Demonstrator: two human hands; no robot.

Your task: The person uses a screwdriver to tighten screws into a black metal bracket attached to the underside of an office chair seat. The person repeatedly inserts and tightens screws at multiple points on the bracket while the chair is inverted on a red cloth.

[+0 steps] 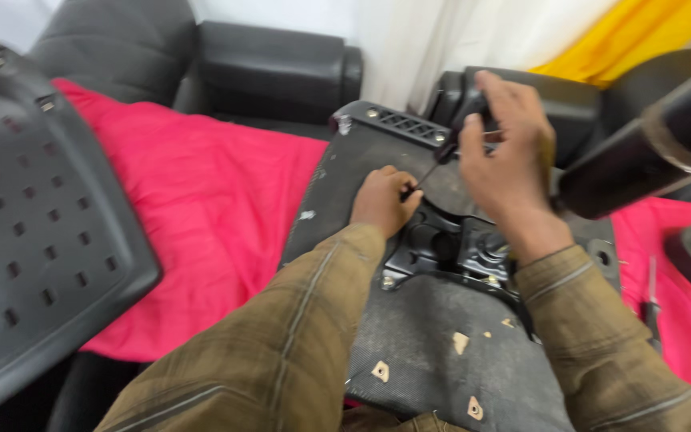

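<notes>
Red cloth [201, 208] underlies seat base [433, 352]; left hand [383, 200] pinches shaft; right hand [505, 152] clenches screwdriver [461, 132].

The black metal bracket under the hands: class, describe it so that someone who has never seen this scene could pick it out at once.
Start at the pink cloth over the black sofa, then find the dark grey chair seat base lying underside up on it. At its middle, between the left hand and right hand, sits the black metal bracket. Unlike the fabric around it, it is glossy, ridged and bolted down.

No packages, labels, signs, screens
</notes>
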